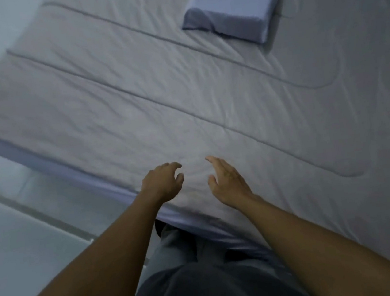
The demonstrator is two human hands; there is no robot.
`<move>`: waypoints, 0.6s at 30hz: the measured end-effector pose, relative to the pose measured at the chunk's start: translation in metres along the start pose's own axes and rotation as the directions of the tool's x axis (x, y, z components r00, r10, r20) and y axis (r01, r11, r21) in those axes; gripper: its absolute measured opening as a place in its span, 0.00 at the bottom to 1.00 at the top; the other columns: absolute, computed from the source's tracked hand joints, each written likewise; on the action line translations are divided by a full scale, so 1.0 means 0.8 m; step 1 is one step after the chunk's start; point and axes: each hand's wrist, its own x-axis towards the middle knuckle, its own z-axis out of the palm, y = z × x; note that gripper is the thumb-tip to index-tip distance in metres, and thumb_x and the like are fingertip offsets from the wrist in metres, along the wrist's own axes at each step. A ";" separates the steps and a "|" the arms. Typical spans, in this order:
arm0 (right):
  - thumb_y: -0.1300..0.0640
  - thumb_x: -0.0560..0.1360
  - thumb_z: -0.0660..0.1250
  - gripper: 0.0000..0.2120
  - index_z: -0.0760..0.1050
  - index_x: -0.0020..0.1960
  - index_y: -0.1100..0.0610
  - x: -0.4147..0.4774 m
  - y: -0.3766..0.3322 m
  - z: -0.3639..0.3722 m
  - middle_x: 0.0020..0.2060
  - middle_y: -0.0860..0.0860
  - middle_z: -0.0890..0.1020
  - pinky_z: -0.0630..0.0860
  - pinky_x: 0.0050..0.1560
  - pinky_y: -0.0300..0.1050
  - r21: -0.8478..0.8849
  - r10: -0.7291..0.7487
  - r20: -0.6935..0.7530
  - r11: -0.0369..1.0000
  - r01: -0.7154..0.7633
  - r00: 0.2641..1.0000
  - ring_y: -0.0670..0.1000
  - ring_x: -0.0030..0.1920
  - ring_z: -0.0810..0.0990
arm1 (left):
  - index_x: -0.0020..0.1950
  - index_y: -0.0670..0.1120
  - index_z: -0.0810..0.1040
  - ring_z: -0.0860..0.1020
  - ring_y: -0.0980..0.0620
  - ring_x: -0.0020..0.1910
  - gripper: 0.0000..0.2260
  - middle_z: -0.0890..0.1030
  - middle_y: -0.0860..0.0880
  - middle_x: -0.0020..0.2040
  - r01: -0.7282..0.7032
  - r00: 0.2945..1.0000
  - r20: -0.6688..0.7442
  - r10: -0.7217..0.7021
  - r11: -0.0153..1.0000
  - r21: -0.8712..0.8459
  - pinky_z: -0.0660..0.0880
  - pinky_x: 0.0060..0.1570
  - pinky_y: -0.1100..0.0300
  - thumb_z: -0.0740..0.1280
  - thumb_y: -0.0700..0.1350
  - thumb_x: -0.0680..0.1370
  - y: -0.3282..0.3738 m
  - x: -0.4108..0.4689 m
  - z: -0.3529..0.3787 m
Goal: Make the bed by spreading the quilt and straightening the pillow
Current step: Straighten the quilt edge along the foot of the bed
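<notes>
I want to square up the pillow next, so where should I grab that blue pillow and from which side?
Grip the pillow by its near short end, the wrapped end that faces the hands, one hand on each corner. It lies slanted across the quilt, far from the left hand and the right hand, so lean in from this bedside, probably.

Dim bluish light, pale floor (16, 243), blue-sheeted mattress edge (43, 158)

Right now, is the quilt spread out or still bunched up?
Spread: the quilt lies flat across the bed with only light wrinkles, reaching the near edge; both hands are empty.
</notes>
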 end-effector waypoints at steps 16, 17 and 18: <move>0.58 0.80 0.61 0.22 0.66 0.73 0.53 0.193 -0.326 0.224 0.66 0.53 0.74 0.72 0.66 0.48 0.020 -0.241 0.266 0.969 0.245 0.933 0.51 0.64 0.74 | 0.73 0.47 0.70 0.72 0.43 0.69 0.20 0.72 0.44 0.72 0.320 0.894 -0.085 -0.441 0.758 -0.569 0.70 0.67 0.51 0.60 0.51 0.83 -0.397 -0.045 -0.131; 0.59 0.80 0.61 0.21 0.66 0.73 0.54 0.201 -0.340 0.235 0.65 0.53 0.75 0.72 0.65 0.46 0.012 -0.260 0.275 0.964 0.267 0.926 0.50 0.64 0.74 | 0.73 0.47 0.70 0.72 0.43 0.68 0.20 0.72 0.44 0.72 0.325 0.883 -0.091 -0.461 0.740 -0.589 0.69 0.66 0.52 0.60 0.51 0.83 -0.414 -0.049 -0.137; 0.59 0.80 0.61 0.21 0.67 0.72 0.55 0.209 -0.354 0.245 0.65 0.53 0.75 0.72 0.64 0.45 0.002 -0.277 0.280 0.958 0.288 0.919 0.50 0.63 0.74 | 0.73 0.47 0.70 0.72 0.43 0.68 0.19 0.72 0.44 0.72 0.327 0.871 -0.105 -0.479 0.727 -0.604 0.70 0.65 0.52 0.60 0.51 0.83 -0.429 -0.052 -0.143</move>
